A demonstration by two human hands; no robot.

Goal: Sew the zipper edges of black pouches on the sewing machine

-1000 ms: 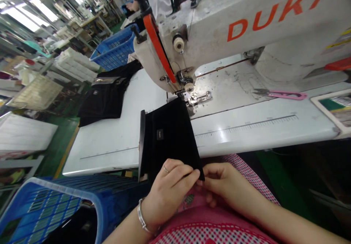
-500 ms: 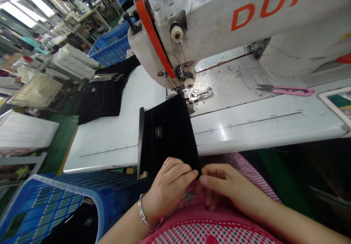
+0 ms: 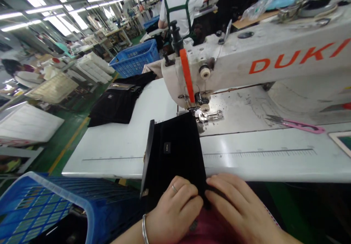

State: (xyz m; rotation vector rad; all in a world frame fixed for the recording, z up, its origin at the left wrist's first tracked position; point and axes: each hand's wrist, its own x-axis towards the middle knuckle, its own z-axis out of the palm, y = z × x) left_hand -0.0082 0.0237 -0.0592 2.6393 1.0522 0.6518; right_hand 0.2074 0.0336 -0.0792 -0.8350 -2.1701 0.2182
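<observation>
A black fabric piece (image 3: 178, 152) with a small label lies over the table's front edge, its far corner under the presser foot of the white sewing machine (image 3: 233, 65). My left hand (image 3: 177, 209), with a ring and a bangle, is closed on the near part of the fabric. At the right edge of the same piece, my right hand (image 3: 236, 204) pinches the fabric, its fingers stretched along the edge and its thumb hidden. A stiff dark strip runs down the fabric's left side.
Pink-handled snips (image 3: 298, 124) lie on the table (image 3: 109, 167) at the right. More black pieces (image 3: 115, 103) lie at the far left. A blue basket (image 3: 91, 204) stands front left, another (image 3: 135, 58) behind. A person (image 3: 179, 6) stands beyond the machine.
The view has tilted up, showing more of the room. My right hand has turned over, its back now facing up, fingers along the fabric edge. My left fingers have curled more.
</observation>
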